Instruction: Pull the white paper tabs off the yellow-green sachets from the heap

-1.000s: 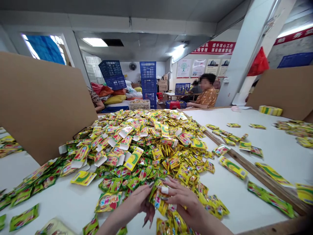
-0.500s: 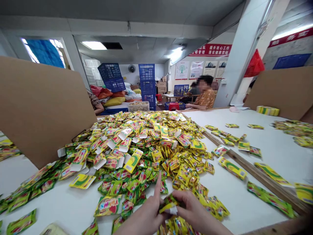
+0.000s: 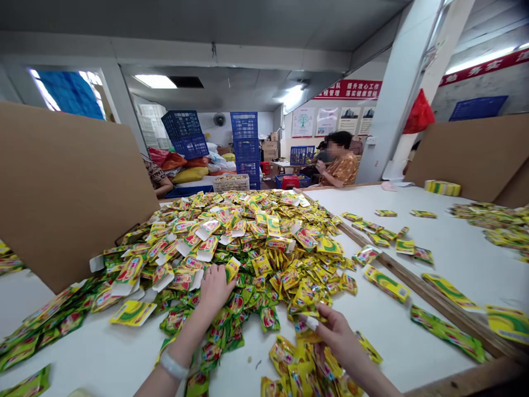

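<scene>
Now the left hand point(image 3: 214, 292) presses the sachet heap point(image 3: 248, 237); the right hand point(image 3: 334, 333) pinches one at its edge.

The sachet heap point(image 3: 256, 242) blocks the way forward — a wooden rail point(image 3: 417, 288) bars the right hand point(image 3: 336, 336) rightward.

Sachets point(image 3: 264, 259) in glossy yellow and green, blotched with red, some with white flaps, on a white bench point(image 3: 392, 336); blue lattice crates point(image 3: 244, 132); brown cardboard point(image 3: 70, 187); an orange mottled shirt point(image 3: 343, 170).
</scene>
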Demonstrator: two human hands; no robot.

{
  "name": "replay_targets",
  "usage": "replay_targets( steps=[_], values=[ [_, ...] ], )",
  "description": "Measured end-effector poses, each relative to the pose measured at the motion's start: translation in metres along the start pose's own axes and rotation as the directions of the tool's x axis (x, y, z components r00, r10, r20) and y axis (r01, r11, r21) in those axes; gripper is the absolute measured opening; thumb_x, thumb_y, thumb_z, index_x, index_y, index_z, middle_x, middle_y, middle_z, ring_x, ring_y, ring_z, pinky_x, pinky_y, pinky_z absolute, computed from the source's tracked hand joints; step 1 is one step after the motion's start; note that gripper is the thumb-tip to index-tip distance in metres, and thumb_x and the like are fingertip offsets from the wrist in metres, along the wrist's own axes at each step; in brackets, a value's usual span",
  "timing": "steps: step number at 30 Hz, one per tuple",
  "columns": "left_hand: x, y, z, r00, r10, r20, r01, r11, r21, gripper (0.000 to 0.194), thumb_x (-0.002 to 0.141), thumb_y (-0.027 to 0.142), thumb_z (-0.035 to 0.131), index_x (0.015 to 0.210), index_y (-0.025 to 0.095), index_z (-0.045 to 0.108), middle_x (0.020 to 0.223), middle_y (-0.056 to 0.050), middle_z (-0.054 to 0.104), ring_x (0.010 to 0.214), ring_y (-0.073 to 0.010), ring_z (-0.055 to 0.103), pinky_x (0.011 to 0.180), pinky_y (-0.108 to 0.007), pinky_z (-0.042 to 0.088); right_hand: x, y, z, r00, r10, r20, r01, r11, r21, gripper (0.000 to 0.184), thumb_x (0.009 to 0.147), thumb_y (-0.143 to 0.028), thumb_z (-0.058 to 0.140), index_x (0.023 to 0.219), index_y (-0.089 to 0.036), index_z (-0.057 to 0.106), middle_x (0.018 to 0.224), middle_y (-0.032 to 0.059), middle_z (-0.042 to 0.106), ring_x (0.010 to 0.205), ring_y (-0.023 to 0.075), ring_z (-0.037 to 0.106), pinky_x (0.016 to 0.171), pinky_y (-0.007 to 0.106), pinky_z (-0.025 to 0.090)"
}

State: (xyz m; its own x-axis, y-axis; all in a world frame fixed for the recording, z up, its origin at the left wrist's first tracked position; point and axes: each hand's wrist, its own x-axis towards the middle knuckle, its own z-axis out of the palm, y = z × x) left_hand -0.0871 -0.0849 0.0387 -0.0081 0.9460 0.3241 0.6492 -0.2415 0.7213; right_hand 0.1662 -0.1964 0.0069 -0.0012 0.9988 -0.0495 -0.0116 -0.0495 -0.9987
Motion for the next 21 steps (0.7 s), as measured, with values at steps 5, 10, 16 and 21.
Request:
replay_targets(
  steps=[5,10,16,21],
  values=[
    [-0.04,0.024,0.004,0.956,-0.056,0.287,0.147,0.941,-0.306,0.026,0.078,0.031,0.047,0.094,0.014,0.059,0.086,-0.006,0.067,0.083,-0.0234,0.062,0.075,-0.035,0.048,0.005,-0.031,0.006,0.997,-0.072,0.003,0.07,0.985,0.158,0.029,0.07,-0.039,0.067,0.082,-0.017,0.053,0.061,-0.0054,0.058,0.031,0.0028,0.043,0.028,0.014,0.036],
    [-0.091,0.057,0.013,0.811,-0.045,0.583,0.475,0.631,-0.613,0.032,0.065,0.038,0.066,0.084,0.013,0.06,0.07,-0.003,0.064,0.06,-0.0151,0.059,0.062,-0.028,0.048,0.008,-0.066,0.043,0.971,-0.238,0.012,0.229,0.947,0.225,0.027,0.071,-0.038,0.067,0.082,-0.019,0.051,0.06,-0.0058,0.055,0.036,0.0041,0.044,0.03,0.014,0.037],
    [-0.104,0.071,0.001,0.729,-0.044,0.684,0.586,0.558,-0.588,0.045,0.05,0.037,0.078,0.081,0.015,0.055,0.061,0.005,0.051,0.049,-0.0082,0.047,0.049,-0.023,0.041,0.003,-0.073,0.054,0.904,-0.322,0.283,0.363,0.926,-0.107,0.005,0.077,-0.016,0.057,0.081,-0.019,0.057,0.072,-0.0019,0.056,0.063,0.0102,0.052,0.055,0.02,0.043],
    [-0.106,0.059,0.013,0.674,0.037,0.738,0.528,0.674,-0.517,0.038,0.054,0.023,0.072,0.086,0.016,0.054,0.058,0.006,0.052,0.047,-0.0079,0.047,0.048,-0.022,0.039,-0.012,-0.085,0.044,0.824,-0.307,0.477,0.533,0.706,-0.467,0.031,0.07,0.003,0.046,0.082,-0.021,0.062,0.083,-0.0007,0.055,0.079,0.0124,0.052,0.071,0.023,0.04]
  ],
)
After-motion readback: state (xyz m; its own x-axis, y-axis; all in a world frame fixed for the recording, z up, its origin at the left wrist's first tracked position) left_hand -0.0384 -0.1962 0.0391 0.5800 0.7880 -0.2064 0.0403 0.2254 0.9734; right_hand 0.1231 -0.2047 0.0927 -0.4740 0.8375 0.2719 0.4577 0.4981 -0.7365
